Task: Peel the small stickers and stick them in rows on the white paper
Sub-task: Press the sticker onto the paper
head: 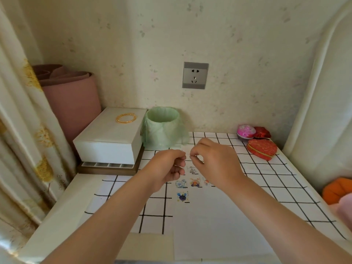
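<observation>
White paper (209, 216) bearing stickers (195, 182) just below left hand (167, 166) and right hand (215, 161). Both curled, fingertips (192, 154) nearly touching; contents too small to tell.

Bright enough, soft even daylight, w/ a warm yellow-green cast over the wall (228, 44). The curtain (22, 130) at left glows pale, so light seems to filter in from that side. Shadows barely there: just a dim strip under the white box (108, 138). No hard glare, tho the white paper (219, 216) nearly washes out. Wide-angle lens bows the edges: curtain & cream padded panel (323, 92) curve inward. Pic slightly soft overall, compression smear. Where the left hand (167, 166) & right hand (215, 164) meet, fingertips are too mushy to read.
</observation>
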The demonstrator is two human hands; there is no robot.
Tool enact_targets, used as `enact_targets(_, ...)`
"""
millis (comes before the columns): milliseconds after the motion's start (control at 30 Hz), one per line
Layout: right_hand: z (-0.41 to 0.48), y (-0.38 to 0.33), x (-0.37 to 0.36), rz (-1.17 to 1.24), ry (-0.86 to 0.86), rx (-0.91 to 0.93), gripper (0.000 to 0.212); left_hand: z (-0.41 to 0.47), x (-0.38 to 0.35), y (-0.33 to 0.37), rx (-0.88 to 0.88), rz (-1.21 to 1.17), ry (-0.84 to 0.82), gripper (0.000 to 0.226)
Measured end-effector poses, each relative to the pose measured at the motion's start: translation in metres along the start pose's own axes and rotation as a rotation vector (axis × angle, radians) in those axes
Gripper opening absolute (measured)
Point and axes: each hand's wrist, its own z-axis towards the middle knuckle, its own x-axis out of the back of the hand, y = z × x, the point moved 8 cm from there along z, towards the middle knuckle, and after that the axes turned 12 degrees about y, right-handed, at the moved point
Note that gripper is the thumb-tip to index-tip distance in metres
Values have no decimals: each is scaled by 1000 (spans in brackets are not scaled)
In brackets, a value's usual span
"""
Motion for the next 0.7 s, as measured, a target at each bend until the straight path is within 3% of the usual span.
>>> enact_targets(167,-11,16,-3,64,-62,-128,9,0,-12,-4,73,-68,-117,25)
enact_targets(233,-17,32,-8,178,-136,-365,8,3,-7,1,6,-18,-7,28)
enact_targets(333,-34,54,-18,550,-235,-877,7,6,6,8,-128,110,205,24)
enact_targets(433,-51,62,-21,757,-350,-1177,8,6,5,9,-212,244,216,12)
enact_targets(700,-74,65,-26,844,-524,-1308,13,2,-10,-2,-244,303,147,7)
